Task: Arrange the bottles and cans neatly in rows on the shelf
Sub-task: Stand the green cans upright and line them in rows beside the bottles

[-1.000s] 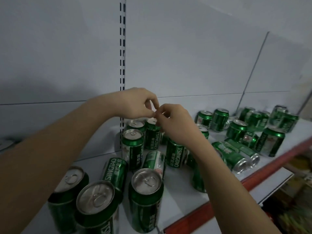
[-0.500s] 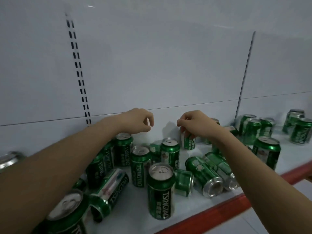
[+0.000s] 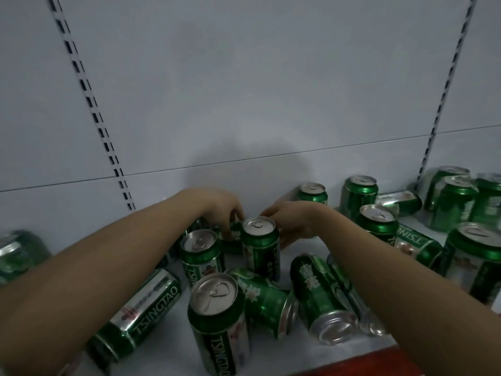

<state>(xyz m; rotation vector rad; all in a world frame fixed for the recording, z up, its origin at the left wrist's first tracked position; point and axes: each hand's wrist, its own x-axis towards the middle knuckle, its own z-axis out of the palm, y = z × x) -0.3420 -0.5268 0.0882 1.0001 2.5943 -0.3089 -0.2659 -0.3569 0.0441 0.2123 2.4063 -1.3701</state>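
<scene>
Both your hands are in among the green cans at the back of the shelf (image 3: 273, 356).

Far left, a blurred can (image 3: 16, 253) lies against the back panel; next, a Tsingtao can (image 3: 141, 313) lies on its side under your left forearm. Your left hand (image 3: 219, 210) curls its fingers down onto a half-hidden can (image 3: 234, 238) behind the upright pair — gripping or just touching, I can't tell. Upright centre can (image 3: 260, 245) stands between your hands; your right hand (image 3: 291, 222) is beside it, fingers loosely extended, its hold unclear. Right of that, toppled cans (image 3: 322, 297) and upright ones (image 3: 376, 223) are scattered.
</scene>
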